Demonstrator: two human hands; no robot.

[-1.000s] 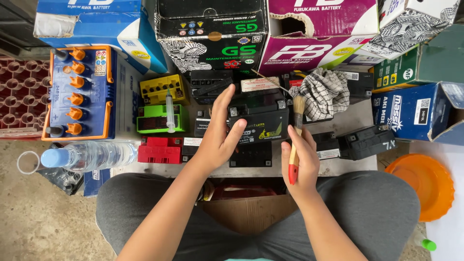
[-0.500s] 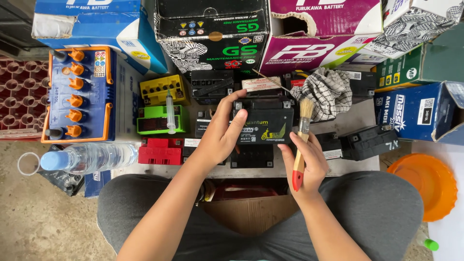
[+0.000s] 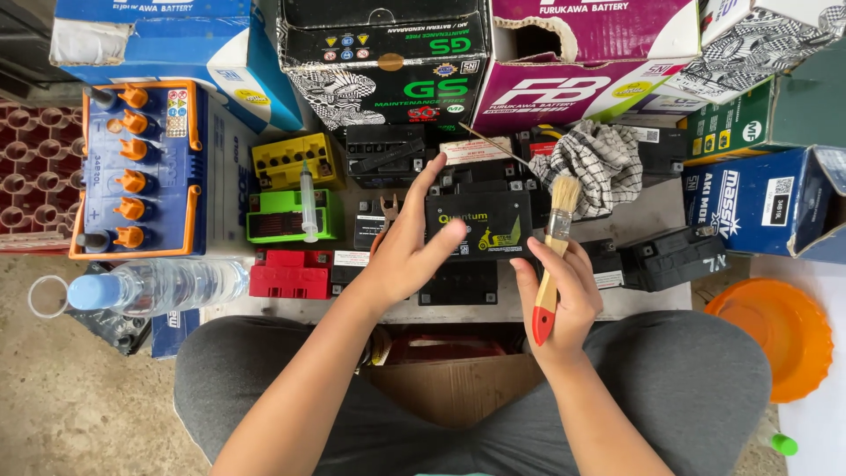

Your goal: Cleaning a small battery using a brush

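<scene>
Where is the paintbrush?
In the head view, the paintbrush is upright in the right hand, just right of the small black battery the left hand holds.

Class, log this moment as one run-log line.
left hand: holds black battery | right hand: holds brush | bristles: up, off battery

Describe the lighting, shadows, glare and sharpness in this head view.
Head view: soft, even daylight with faint shadows; no strong glare on the black battery; left hand, right hand with the paintbrush and the surrounding boxes are sharp; mild wide-angle stretching toward the corners.
</scene>
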